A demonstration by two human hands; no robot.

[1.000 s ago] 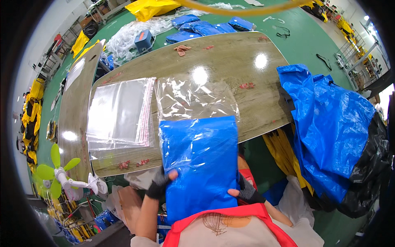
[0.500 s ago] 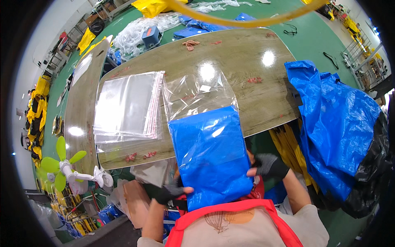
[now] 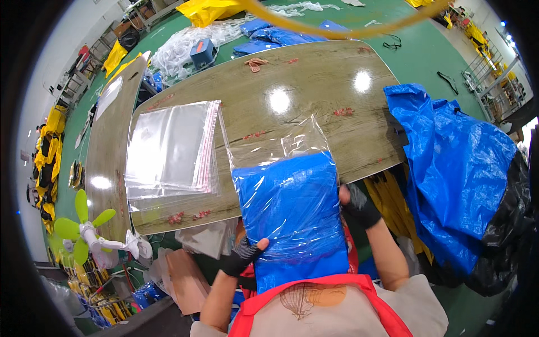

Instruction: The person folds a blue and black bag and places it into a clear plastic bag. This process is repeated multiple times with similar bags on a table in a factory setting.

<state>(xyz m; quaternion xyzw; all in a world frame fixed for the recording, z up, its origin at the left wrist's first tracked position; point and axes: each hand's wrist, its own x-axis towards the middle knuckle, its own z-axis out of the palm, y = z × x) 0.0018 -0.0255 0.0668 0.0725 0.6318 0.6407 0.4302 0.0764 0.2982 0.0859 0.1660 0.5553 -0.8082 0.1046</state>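
Note:
A folded blue plastic sheet (image 3: pixel 292 196) lies partly inside a clear plastic bag (image 3: pixel 275 147), with its near end sticking out by my body. The bag's far end rests on the table, and the near part hangs over the edge toward me. My left hand (image 3: pixel 247 253), in a black fingerless glove, grips the left side, thumb on top and fingers hidden underneath. On the opposite side, my right hand (image 3: pixel 362 208) is closed at the clear bag's right edge, its thumb up. A stack of clear plastic bags (image 3: pixel 168 149) lies on the table to the left.
The brown wood-patterned table (image 3: pixel 314 78) has red scraps stuck on it. Loose blue sheeting (image 3: pixel 455 163) hangs over its right side beside black plastic (image 3: pixel 505 236). A green fan (image 3: pixel 84 227) stands at left. Behind the table are white film (image 3: pixel 174 53) and a blue box (image 3: pixel 202 53).
The clear bag has been drawn toward me over more of the blue sheet. My right hand has moved up along the right edge; my left hand has shifted up slightly.

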